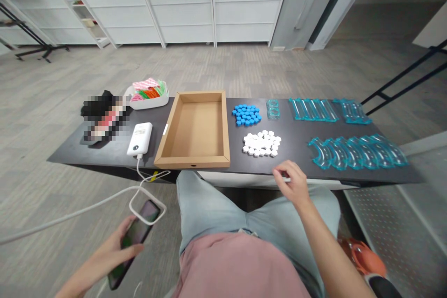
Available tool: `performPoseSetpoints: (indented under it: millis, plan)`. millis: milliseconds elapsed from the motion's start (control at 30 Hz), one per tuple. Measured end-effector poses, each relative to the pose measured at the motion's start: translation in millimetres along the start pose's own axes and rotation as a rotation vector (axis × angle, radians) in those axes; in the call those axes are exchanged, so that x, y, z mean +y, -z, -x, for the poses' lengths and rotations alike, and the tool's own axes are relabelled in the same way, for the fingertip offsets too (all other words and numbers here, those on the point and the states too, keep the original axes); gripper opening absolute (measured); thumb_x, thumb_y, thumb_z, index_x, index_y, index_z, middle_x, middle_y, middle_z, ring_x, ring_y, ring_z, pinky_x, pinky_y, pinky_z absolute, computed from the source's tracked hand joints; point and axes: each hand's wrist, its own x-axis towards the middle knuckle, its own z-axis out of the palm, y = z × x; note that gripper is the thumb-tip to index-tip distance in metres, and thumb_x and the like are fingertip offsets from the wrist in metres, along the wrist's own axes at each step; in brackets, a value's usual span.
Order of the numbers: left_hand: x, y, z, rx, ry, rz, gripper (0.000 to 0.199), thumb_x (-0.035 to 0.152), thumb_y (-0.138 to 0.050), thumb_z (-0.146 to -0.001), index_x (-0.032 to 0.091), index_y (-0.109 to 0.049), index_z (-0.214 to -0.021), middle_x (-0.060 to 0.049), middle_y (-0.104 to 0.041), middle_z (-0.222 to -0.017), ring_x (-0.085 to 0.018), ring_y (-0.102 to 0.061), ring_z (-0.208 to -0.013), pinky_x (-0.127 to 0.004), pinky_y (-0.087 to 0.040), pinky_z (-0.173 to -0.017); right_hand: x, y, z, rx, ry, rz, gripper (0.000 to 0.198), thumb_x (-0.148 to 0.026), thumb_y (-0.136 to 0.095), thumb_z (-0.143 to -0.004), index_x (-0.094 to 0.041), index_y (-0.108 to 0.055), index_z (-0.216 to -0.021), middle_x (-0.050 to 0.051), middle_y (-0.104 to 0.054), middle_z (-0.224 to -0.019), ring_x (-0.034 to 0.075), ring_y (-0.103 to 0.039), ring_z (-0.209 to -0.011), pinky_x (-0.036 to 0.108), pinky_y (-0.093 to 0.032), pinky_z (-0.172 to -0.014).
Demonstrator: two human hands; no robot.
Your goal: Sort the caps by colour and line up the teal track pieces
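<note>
One phone (pixel 135 236) sits in the left hand (pixel 111 250), grip closed around its sides, thumb across the face; position: in front of the dark table (pixel 296 144), left of the legs. Right hand (pixel 294 182) at the table's front edge, fingers curled, thumb and index narrowly spaced; cannot tell whether anything is pinched between them. Nearest items: white pieces (pixel 261 143), just beyond the fingertips, apart from them.

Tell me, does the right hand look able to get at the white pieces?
Probably yes: the right hand is by the near edge of the table, close to the white pieces, and nothing seems to stand between them.
</note>
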Motion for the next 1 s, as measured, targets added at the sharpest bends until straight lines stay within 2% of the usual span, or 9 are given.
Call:
performPoseSetpoints:
  millis: [100,200,233,300,367,467,667,833,1000]
  plan:
    - [50,-46,15,-0.096,-0.05,0.133,0.096,0.073,-0.082,-0.051,0.058,-0.082,-0.146,0.0,-0.085,-0.154,-0.053,-0.059,-0.172,-0.066,-0.042,-0.147,-29,-29,27,-0.338,0.06,-0.27,0.031,-0.045,-0.073,-0.108,-0.036,-0.063,-0.08,0.005,-0.069,-0.074,0.032,-0.066,-0.068,0.051,-0.053,-0.072]
    - [122,-71,21,-0.144,-0.168,0.231,0.093,0.071,-0.087,-0.058,0.051,-0.076,-0.148,-0.008,-0.083,-0.155,-0.056,-0.063,-0.166,-0.068,-0.049,-0.142,-61,-68,50,-0.711,-0.037,-0.521,0.012,-0.045,-0.081,-0.104,-0.038,-0.072,-0.1,0.001,-0.081,-0.092,0.028,-0.075,-0.075,0.043,-0.055,-0.069]
    - [145,-74,21,-0.129,-0.201,0.269,0.092,0.072,-0.087,-0.064,0.048,-0.073,-0.151,-0.011,-0.082,-0.153,-0.055,-0.067,-0.161,-0.068,-0.053,-0.138,-72,-81,54,-0.796,-0.074,-0.587,0.018,-0.046,-0.085,-0.102,-0.04,-0.074,-0.114,0.001,-0.086,-0.106,0.027,-0.079,-0.08,0.041,-0.057,-0.069]
    - [185,-75,17,-0.067,-0.224,0.331,0.095,0.071,-0.085,-0.072,0.044,-0.062,-0.16,-0.015,-0.08,-0.147,-0.052,-0.073,-0.151,-0.066,-0.061,-0.128,-91,-104,57,-0.887,-0.119,-0.696,0.056,-0.05,-0.094,-0.095,-0.045,-0.068,-0.144,0.003,-0.086,-0.138,0.027,-0.085,-0.09,0.039,-0.061,-0.071]
    - [213,-72,12,0.032,-0.201,0.396,0.105,0.07,-0.088,-0.076,0.04,-0.048,-0.168,-0.018,-0.078,-0.148,-0.049,-0.076,-0.146,-0.063,-0.064,-0.122,-108,-123,53,-0.883,-0.15,-0.76,0.079,-0.053,-0.097,-0.092,-0.046,-0.056,-0.159,0.005,-0.082,-0.148,0.027,-0.087,-0.097,0.039,-0.064,-0.074]
    - [233,-64,3,0.051,-0.254,0.453,0.105,0.07,-0.086,-0.089,0.039,-0.035,-0.175,-0.019,-0.071,-0.163,-0.042,-0.072,-0.156,-0.058,-0.061,-0.126,-125,-143,39,-0.757,-0.199,-0.759,0.073,-0.057,-0.091,-0.099,-0.043,-0.053,-0.16,0.004,-0.083,-0.135,0.029,-0.083,-0.101,0.044,-0.068,-0.084]
    - [240,-61,-6,0.039,-0.318,0.743,0.091,0.076,-0.064,-0.106,0.041,-0.031,-0.183,-0.016,-0.066,-0.175,-0.036,-0.068,-0.161,-0.056,-0.06,-0.127,-132,-162,15,-0.583,-0.222,-0.832,0.079,-0.057,-0.09,-0.102,-0.044,-0.044,-0.166,0.006,-0.075,-0.163,0.036,-0.073,-0.145,0.059,-0.06,-0.126]
    - [243,-63,-10,0.082,-0.336,0.734,0.099,0.096,-0.041,-0.105,0.038,-0.042,-0.185,-0.011,-0.074,-0.166,-0.036,-0.076,-0.147,-0.054,-0.066,-0.11,-128,-170,13,-0.525,-0.24,-0.859,0.075,-0.055,-0.097,-0.098,-0.045,-0.054,-0.159,0.008,-0.077,-0.156,0.04,-0.072,-0.147,0.062,-0.062,-0.125]
    - [248,-58,-6,0.069,-0.338,0.702,0.099,0.095,-0.028,-0.107,0.038,-0.036,-0.188,-0.011,-0.076,-0.163,-0.035,-0.075,-0.149,-0.051,-0.065,-0.105,-124,-175,14,-0.477,-0.234,-0.877,0.072,-0.062,-0.098,-0.097,-0.046,-0.06,-0.156,0.008,-0.079,-0.15,0.042,-0.073,-0.143,0.065,-0.064,-0.12]
